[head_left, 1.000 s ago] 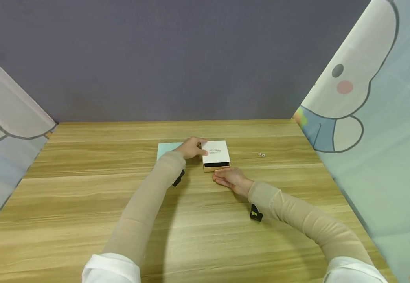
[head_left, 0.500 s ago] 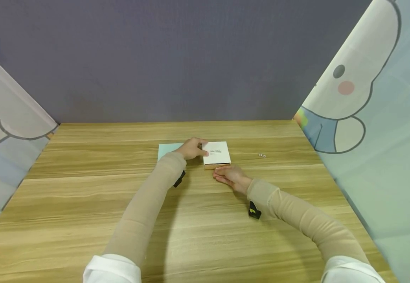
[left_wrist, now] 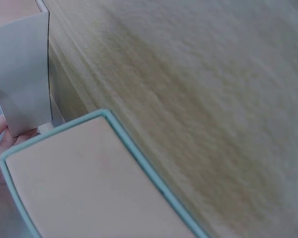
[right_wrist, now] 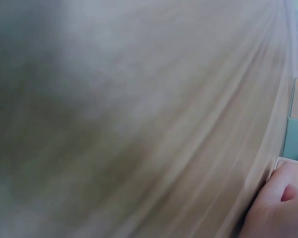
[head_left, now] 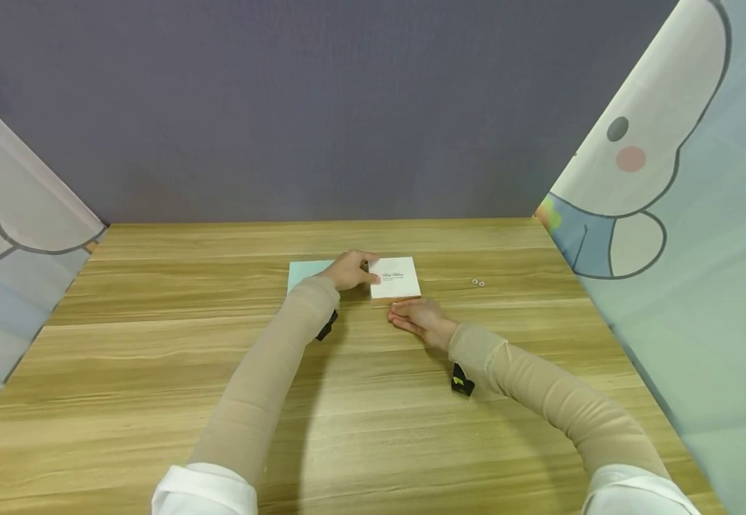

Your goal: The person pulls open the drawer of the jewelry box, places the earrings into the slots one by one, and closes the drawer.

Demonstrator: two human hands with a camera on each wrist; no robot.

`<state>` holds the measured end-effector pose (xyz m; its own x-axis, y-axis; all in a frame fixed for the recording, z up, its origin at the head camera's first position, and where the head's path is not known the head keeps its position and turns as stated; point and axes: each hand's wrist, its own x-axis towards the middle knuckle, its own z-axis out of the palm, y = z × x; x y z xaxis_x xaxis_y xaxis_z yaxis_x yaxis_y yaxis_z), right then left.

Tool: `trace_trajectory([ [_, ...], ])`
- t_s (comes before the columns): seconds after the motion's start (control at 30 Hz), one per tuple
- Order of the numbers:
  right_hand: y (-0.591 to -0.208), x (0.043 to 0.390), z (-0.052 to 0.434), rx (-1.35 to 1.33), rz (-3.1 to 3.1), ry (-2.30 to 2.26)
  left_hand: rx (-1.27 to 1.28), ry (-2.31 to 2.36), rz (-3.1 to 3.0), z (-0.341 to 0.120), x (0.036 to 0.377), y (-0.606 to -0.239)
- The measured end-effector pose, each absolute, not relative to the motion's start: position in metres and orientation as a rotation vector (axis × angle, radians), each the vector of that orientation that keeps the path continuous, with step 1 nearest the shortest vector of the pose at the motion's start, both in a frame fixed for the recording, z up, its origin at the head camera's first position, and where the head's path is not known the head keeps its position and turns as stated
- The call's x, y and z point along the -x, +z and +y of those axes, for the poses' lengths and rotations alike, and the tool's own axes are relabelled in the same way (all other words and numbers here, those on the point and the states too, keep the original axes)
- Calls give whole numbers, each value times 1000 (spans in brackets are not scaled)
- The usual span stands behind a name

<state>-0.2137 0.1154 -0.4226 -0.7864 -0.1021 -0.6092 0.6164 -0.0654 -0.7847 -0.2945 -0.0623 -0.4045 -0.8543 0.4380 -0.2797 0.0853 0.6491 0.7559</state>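
A small white drawer box (head_left: 395,276) with dark script on top lies near the far middle of the table. My left hand (head_left: 347,270) grips its left side, thumb and fingers spread along the edge. At the near side, the straight fingers of my right hand (head_left: 420,318) press against the drawer's tan front, which sits flush with the white sleeve. In the right wrist view, the right hand (right_wrist: 283,213) touches the box's end. Partly hidden under my left wrist lies a teal box (head_left: 305,270); the left wrist view shows its teal rim (left_wrist: 139,153) around a pale inside.
Two tiny white rings (head_left: 478,283) lie to the right of the white box. A dark grey panel (head_left: 321,114) rises behind the wooden table (head_left: 373,429), and printed cartoon curtains (head_left: 701,322) hang at both sides.
The drawer has slid away from me into the white sleeve, covering the dark inside that showed before. My right fingers moved slightly forward with it; the left hand stayed on the box.
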Motion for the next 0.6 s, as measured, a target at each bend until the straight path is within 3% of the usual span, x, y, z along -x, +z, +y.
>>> trace_trajectory([
  [0.6,-422,214,117,-545,1724,-1900,-419,1059,2432,-61,297,-405],
])
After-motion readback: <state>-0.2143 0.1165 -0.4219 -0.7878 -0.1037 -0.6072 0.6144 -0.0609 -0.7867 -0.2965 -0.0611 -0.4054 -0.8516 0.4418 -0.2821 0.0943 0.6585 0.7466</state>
